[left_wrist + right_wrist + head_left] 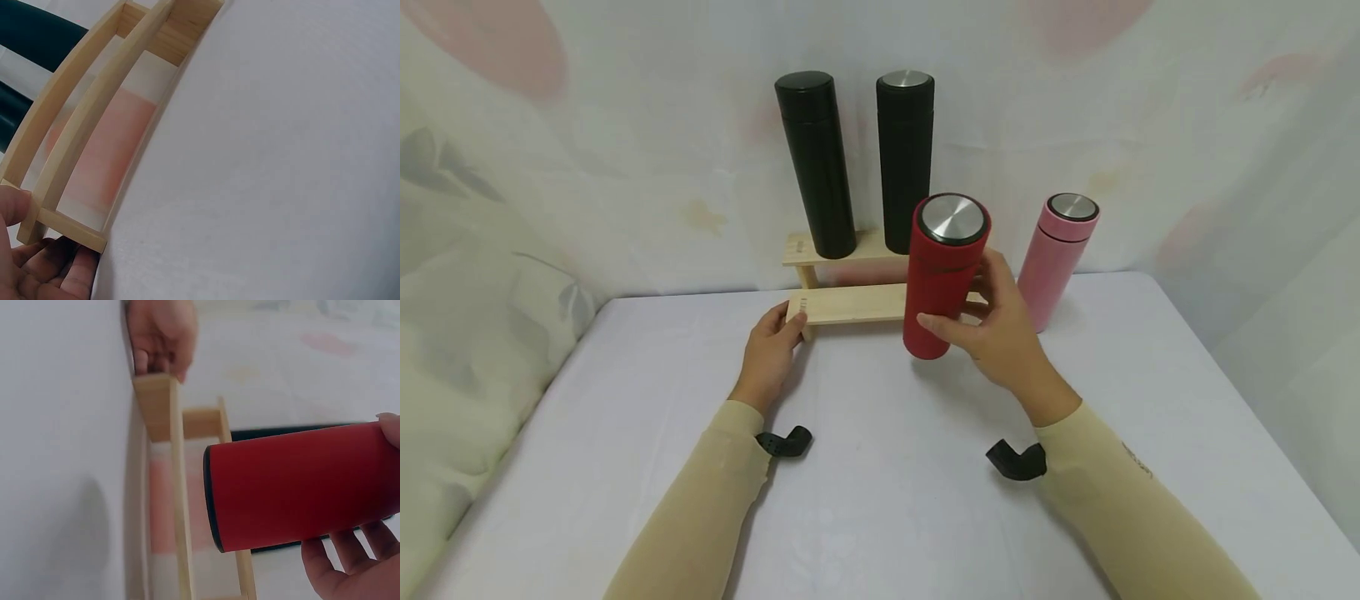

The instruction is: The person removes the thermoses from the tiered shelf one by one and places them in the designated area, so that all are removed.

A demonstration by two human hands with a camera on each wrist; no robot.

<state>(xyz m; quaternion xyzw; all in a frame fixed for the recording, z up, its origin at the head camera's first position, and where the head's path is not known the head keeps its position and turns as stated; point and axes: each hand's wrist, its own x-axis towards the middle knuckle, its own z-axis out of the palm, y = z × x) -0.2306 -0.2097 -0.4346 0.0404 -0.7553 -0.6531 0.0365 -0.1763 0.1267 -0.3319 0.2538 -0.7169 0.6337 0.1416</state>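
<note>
My right hand grips a red vacuum flask with a brushed-metal lid top, thumb across its front. The flask is off the table, in front of a two-step wooden rack, and hides part of its lower shelf. In the right wrist view the red flask's dark-rimmed base overlaps the shelf bars. At the rack's left end, my left hand holds the lower shelf, its thumb on top and fingers beneath. Two tall black flasks stand on the upper shelf.
A pink flask with a metal-topped lid stands on the table right of the rack, just beyond my right hand. White cloth covers the table. A pale patterned curtain hangs close behind the rack.
</note>
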